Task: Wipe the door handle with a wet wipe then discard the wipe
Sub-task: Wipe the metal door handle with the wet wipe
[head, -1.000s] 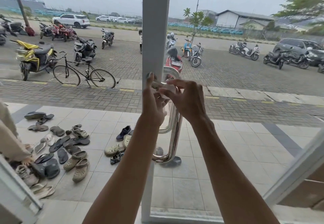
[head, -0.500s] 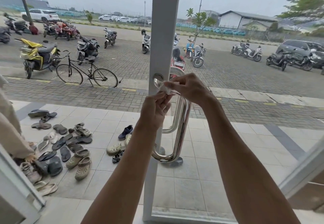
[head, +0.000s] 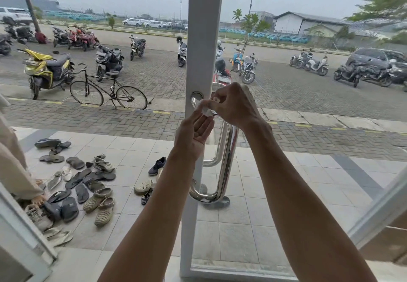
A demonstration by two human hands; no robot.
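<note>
A polished steel door handle (head: 226,153) curves down the white door frame (head: 204,39), from a round mount near mid-height to a lower mount. A small crumpled white wet wipe (head: 204,107) sits against the handle's top bend. My right hand (head: 233,105) curls over that bend and pinches the wipe. My left hand (head: 196,131) is just below it, palm up, fingers fairly straight, fingertips touching the wipe's lower edge. The handle's top part is hidden behind both hands.
Through the glass lie tiled porch flooring and several sandals and shoes (head: 83,184) at lower left. A person's beige garment and bare foot (head: 15,167) show at the far left. A bicycle (head: 108,92) and parked motorcycles stand beyond. Another door frame (head: 378,211) slants at right.
My left hand has opened its grip and turned palm up under the wipe. My right hand has stayed on the handle's top bend with the wipe. The view has shifted slightly.
</note>
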